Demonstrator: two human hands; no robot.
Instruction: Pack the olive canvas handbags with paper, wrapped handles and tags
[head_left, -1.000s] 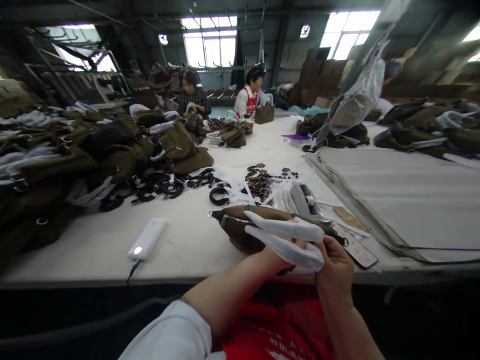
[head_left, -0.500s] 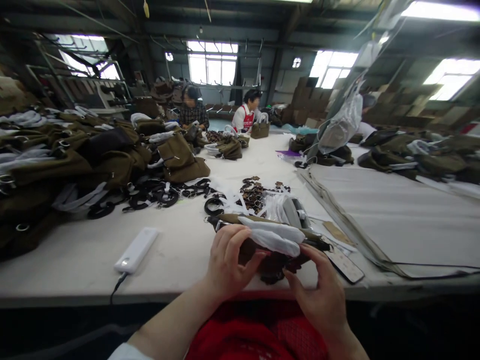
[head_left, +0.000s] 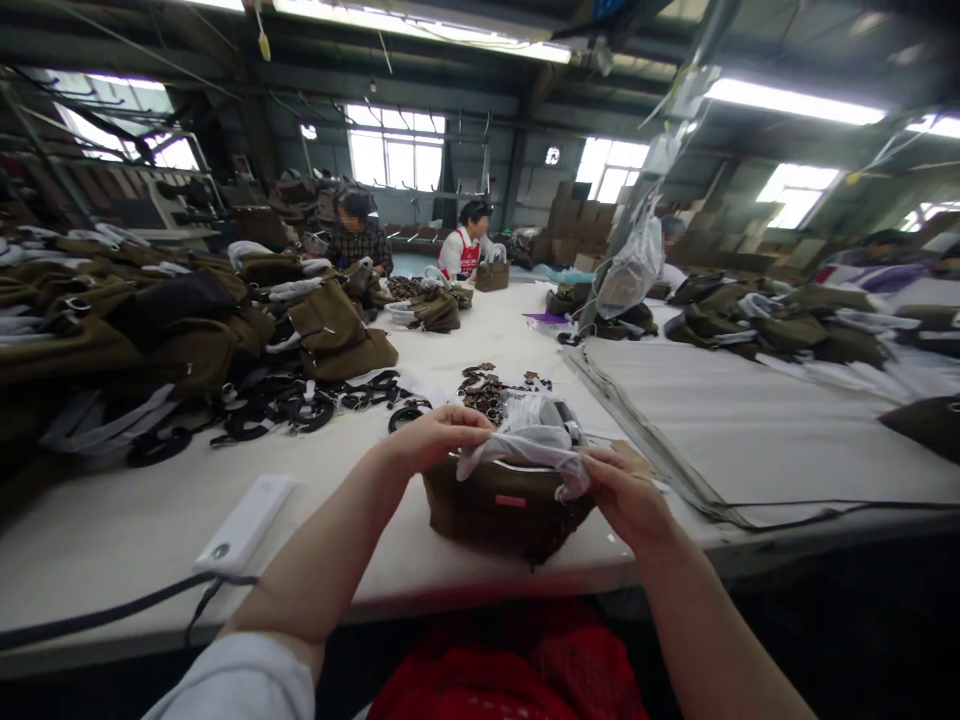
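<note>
An olive-brown handbag (head_left: 480, 510) stands upright at the table's front edge, a small pink label on its near face. White wrapping covers its handles (head_left: 532, 450), which lie across the top opening. Fingers of my left hand (head_left: 450, 432) are closed on the bag's upper left edge by the wrapped handle. At the upper right corner, my right hand (head_left: 626, 490) pinches the edge; its fingertips are partly hidden. A dark bunched piece (head_left: 555, 535) hangs at the bag's lower right front.
Behind the bag lie small metal-and-leather fittings (head_left: 484, 390) and clear plastic. Black straps (head_left: 300, 405) and a heap of olive bags (head_left: 150, 320) fill the left. A white power bank (head_left: 246, 522) with a cable lies front left. Co-workers (head_left: 463, 250) sit across the table.
The bag has turned upright, so its labelled face now shows. Both hands have moved to its top edge, and the arms reach farther forward. The view has shifted slightly right.
</note>
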